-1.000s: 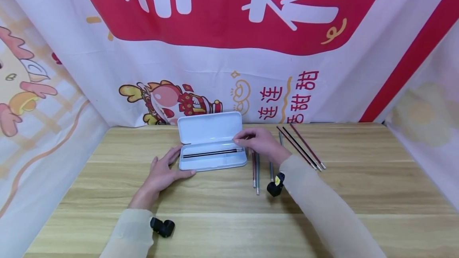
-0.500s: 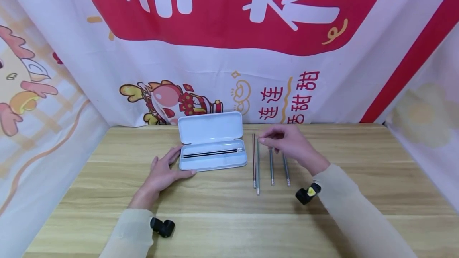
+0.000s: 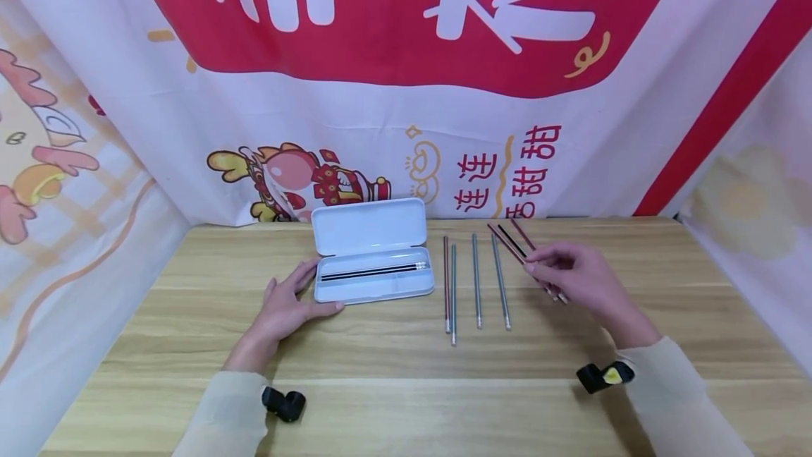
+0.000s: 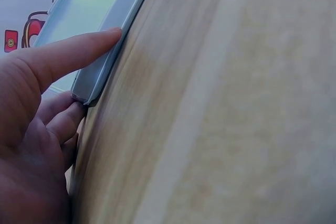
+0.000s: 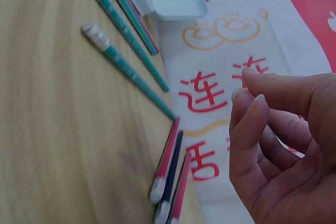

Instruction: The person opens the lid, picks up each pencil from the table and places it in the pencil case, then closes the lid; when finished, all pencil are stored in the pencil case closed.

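A pale blue pencil case [image 3: 368, 290] stands with its lid [image 3: 369, 228] raised. Two black pencils [image 3: 373, 273] lie inside it. My left hand [image 3: 285, 312] holds the case at its left end, thumb along the front rim, fingers bent at the corner in the left wrist view. My right hand [image 3: 574, 273] hovers over a red pencil [image 3: 506, 242], a black pencil [image 3: 511, 240] and another red pencil [image 3: 523, 233], hiding their lower parts. In the right wrist view its fingers [image 5: 244, 129] are loosely bent, thumb apart from them, nothing between.
Right of the case lie a dark red pencil [image 3: 446, 288] and several green pencils [image 3: 477, 281], eraser ends toward me. The wooden table [image 3: 380, 351] meets a printed cloth [image 3: 304, 111] at the back, with more cloth hanging at both sides.
My right hand has moved right, from the case's right end past the green pencils to the red and black ones. The left hand stays at the case.
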`<action>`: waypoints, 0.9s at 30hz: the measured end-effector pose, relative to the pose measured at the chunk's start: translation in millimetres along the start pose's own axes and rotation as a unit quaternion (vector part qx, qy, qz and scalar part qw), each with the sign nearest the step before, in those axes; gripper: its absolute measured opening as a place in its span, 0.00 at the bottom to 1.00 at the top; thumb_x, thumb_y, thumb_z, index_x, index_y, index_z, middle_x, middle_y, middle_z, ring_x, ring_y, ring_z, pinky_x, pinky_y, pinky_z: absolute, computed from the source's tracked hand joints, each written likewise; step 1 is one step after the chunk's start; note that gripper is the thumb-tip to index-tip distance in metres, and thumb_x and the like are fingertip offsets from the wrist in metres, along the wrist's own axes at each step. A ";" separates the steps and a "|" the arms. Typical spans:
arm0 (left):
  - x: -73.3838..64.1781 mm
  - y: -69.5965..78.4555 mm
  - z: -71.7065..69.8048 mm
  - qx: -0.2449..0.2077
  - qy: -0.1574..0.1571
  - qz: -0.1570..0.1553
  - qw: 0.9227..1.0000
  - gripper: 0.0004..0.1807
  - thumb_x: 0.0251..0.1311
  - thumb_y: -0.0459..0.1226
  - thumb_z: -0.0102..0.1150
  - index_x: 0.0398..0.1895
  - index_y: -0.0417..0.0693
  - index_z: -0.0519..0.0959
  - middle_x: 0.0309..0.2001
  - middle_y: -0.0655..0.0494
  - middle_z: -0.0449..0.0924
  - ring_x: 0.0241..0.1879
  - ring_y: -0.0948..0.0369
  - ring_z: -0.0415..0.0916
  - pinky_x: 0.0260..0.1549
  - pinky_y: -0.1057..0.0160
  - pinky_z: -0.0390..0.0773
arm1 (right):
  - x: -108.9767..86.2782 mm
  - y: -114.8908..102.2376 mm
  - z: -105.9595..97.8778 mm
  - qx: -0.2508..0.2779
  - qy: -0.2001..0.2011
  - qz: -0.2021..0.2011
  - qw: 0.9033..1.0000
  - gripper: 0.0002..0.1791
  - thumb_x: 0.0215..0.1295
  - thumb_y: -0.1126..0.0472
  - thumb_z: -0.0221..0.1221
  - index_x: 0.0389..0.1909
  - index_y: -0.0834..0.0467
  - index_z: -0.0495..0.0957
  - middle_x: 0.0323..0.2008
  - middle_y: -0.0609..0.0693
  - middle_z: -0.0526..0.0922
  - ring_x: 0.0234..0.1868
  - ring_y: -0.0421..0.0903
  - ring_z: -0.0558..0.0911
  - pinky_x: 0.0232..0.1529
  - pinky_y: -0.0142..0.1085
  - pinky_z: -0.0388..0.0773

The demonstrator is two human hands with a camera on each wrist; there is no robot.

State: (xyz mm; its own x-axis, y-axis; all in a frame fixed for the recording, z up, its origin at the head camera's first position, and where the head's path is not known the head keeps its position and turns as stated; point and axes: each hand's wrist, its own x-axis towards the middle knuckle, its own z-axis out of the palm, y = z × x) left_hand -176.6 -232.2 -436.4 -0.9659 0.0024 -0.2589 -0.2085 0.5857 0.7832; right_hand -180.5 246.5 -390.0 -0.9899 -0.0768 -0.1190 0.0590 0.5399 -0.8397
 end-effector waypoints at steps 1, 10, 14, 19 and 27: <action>0.1 -0.3 0.0 0.000 0.000 0.000 1.000 0.61 0.55 0.53 0.82 0.88 0.65 0.54 0.87 0.53 0.54 0.89 0.41 0.26 0.84 0.36 0.14 | -1.6 4.9 -1.5 0.000 0.004 0.004 1.000 0.20 0.75 0.49 0.68 0.57 0.60 0.85 0.39 0.58 0.87 0.34 0.49 0.83 0.31 0.39 0.87; 1.4 -2.2 0.2 -0.003 -0.005 -0.005 1.000 0.61 0.55 0.54 0.82 0.88 0.66 0.54 0.87 0.53 0.54 0.89 0.42 0.26 0.84 0.36 0.14 | -10.3 41.4 -13.7 0.015 0.017 0.058 0.998 0.23 0.77 0.51 0.66 0.64 0.63 0.81 0.47 0.56 0.88 0.38 0.44 0.83 0.35 0.35 0.88; 1.2 -2.5 -0.3 -0.007 -0.007 -0.007 1.000 0.62 0.55 0.54 0.82 0.88 0.66 0.53 0.87 0.53 0.53 0.89 0.42 0.24 0.83 0.36 0.14 | -11.3 53.8 -22.2 0.016 0.013 0.061 0.998 0.25 0.77 0.52 0.66 0.65 0.64 0.80 0.45 0.53 0.89 0.36 0.42 0.83 0.32 0.35 0.86; 1.2 -3.2 -2.0 -0.003 -0.004 0.009 1.000 0.61 0.54 0.53 0.83 0.88 0.63 0.55 0.87 0.52 0.55 0.89 0.42 0.26 0.84 0.37 0.14 | -9.5 67.0 -29.6 0.027 0.011 0.065 0.997 0.27 0.76 0.52 0.68 0.65 0.67 0.79 0.40 0.47 0.88 0.32 0.41 0.83 0.32 0.34 0.87; 0.2 -3.2 -2.4 0.000 -0.004 0.016 1.000 0.61 0.55 0.53 0.83 0.88 0.62 0.55 0.86 0.51 0.56 0.89 0.41 0.27 0.84 0.37 0.14 | -7.4 75.5 -32.3 0.018 0.007 0.088 0.996 0.27 0.74 0.51 0.69 0.62 0.67 0.80 0.35 0.44 0.88 0.32 0.40 0.83 0.31 0.34 0.87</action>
State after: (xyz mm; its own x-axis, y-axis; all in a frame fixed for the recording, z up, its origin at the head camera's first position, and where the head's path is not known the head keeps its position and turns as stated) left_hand -176.5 -236.0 -437.6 -0.9707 0.0278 -0.2388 -0.1780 0.5847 0.7915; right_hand -172.8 314.9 -435.4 -0.9653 0.0285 -0.2595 0.2370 0.5127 -0.8252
